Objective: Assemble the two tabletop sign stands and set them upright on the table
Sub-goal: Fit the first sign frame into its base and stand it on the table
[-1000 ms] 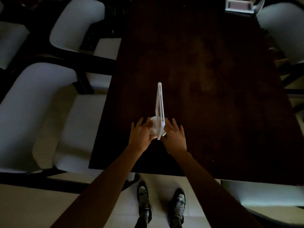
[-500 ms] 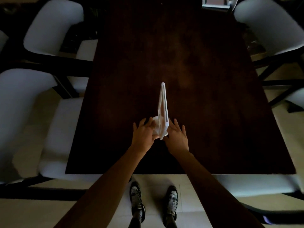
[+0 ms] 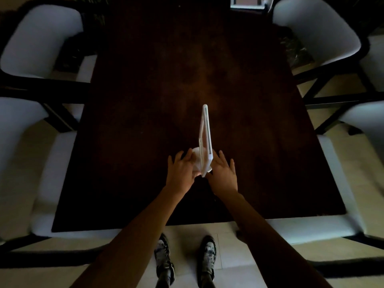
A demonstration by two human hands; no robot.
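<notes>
A white sign stand (image 3: 205, 138) stands upright on the dark wooden table (image 3: 187, 69), seen edge-on, its frame rising from a round white base (image 3: 196, 157). My left hand (image 3: 181, 172) rests against the base on the left side, fingers spread over it. My right hand (image 3: 223, 173) lies flat beside the lower right corner of the frame, fingers apart, touching or nearly touching it. A second sign stand (image 3: 247, 2) shows at the table's far end, cut off by the top of the view.
White padded chairs stand along both sides: two on the left (image 3: 39, 36) (image 3: 18, 132) and two on the right (image 3: 315, 32) (image 3: 361, 121). The table's near edge (image 3: 166, 222) lies just in front of my shoes (image 3: 164, 258).
My view has shifted leftward over the table, so the stand and hands sit more centrally. Both hands stay at the stand's base; the right hand's fingers have flattened slightly.
</notes>
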